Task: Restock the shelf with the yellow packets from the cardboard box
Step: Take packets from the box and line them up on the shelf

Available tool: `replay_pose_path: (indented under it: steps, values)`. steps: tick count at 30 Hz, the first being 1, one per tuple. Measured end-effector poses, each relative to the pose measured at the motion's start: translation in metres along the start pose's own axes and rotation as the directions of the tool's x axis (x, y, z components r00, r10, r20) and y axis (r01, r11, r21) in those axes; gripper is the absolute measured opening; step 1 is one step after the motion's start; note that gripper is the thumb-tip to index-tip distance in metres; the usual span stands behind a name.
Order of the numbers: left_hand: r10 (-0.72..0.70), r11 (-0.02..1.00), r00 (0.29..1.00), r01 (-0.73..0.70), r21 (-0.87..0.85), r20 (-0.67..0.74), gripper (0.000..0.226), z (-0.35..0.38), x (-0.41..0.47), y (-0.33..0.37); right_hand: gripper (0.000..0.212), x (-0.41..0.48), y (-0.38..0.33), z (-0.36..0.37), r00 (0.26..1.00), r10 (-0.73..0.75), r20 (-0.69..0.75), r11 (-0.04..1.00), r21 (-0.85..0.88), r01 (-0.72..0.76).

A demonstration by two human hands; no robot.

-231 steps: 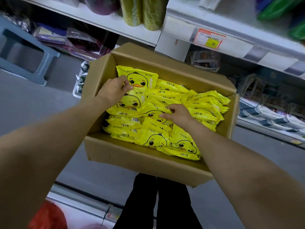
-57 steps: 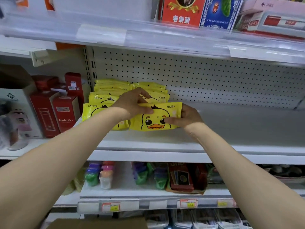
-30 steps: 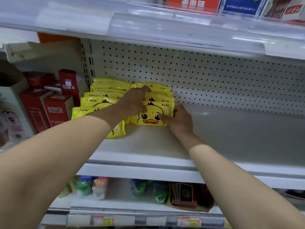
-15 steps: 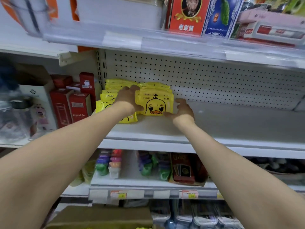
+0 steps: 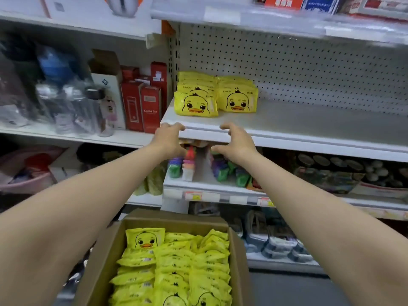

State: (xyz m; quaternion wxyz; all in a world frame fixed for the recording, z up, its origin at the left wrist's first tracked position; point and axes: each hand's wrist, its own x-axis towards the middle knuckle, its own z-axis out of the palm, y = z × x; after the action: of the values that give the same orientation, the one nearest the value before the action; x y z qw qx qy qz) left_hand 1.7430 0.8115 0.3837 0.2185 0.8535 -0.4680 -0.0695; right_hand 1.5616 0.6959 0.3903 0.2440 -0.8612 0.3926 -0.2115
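Note:
Two rows of yellow duck-face packets stand on the white shelf (image 5: 309, 127) against the pegboard: a left row (image 5: 195, 104) and a right row (image 5: 238, 100). Below, the open cardboard box (image 5: 101, 261) holds several more yellow packets (image 5: 176, 268). My left hand (image 5: 169, 140) and my right hand (image 5: 237, 142) hover in front of the shelf's front edge, below the packets. Both have loosely curled fingers and hold nothing.
Red boxes (image 5: 141, 107) stand left of the packets, with bottles (image 5: 72, 107) further left. The shelf right of the packets is bare. Small colourful items (image 5: 220, 168) fill the lower shelf behind my hands. An upper shelf (image 5: 265, 21) hangs overhead.
Both hands let go of the front packet on the shelf and pulled back and down to the shelf edge. The view tilted down, bringing the box into sight.

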Motion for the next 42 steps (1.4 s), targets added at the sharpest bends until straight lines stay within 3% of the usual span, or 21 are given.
replay_pose_path:
  steps: [6,13,16,19,26,31,35,42]
  values:
    - [-0.135,0.990,0.978,0.138,-0.007,0.156,0.081,0.048,-0.059,-0.068,0.068,-0.045,0.007,0.067,0.980,0.002,0.198,0.998,-0.055,0.009]
    - [-0.296,0.945,0.891,0.325,-0.027,0.343,0.079,0.112,-0.110,-0.129,0.061,-0.078,0.044,0.157,0.888,0.100,0.450,0.994,-0.089,-0.068]
    - [-0.340,0.934,0.851,0.355,0.039,0.400,0.075,0.142,-0.132,-0.151,0.060,-0.088,0.067,0.195,0.800,0.163,0.578,0.987,-0.105,-0.124]
    - [-0.408,0.887,0.767,0.462,0.016,0.495,0.073,0.178,-0.151,-0.178,0.053,-0.102,0.093,0.237,0.705,0.217,0.675,0.975,-0.118,-0.187]
    - [-0.502,0.771,0.599,0.637,0.008,0.623,0.058,0.261,-0.193,-0.218,0.040,-0.146,0.152,0.328,0.394,0.340,0.854,0.895,-0.166,-0.413]
    - [-0.567,0.791,0.629,0.596,0.138,0.532,0.067,0.297,-0.208,-0.252,0.051,-0.170,0.178,0.370,0.243,0.330,0.912,0.892,-0.217,-0.397]
    - [-0.561,0.808,0.610,0.549,0.213,0.560,0.068,0.315,-0.209,-0.276,0.052,-0.172,0.186,0.386,0.233,0.328,0.916,0.897,-0.224,-0.380]
    - [-0.576,0.806,0.604,0.535,0.255,0.551,0.060,0.335,-0.197,-0.291,0.050,-0.166,0.194,0.398,0.151,0.299,0.942,0.920,-0.243,-0.308]
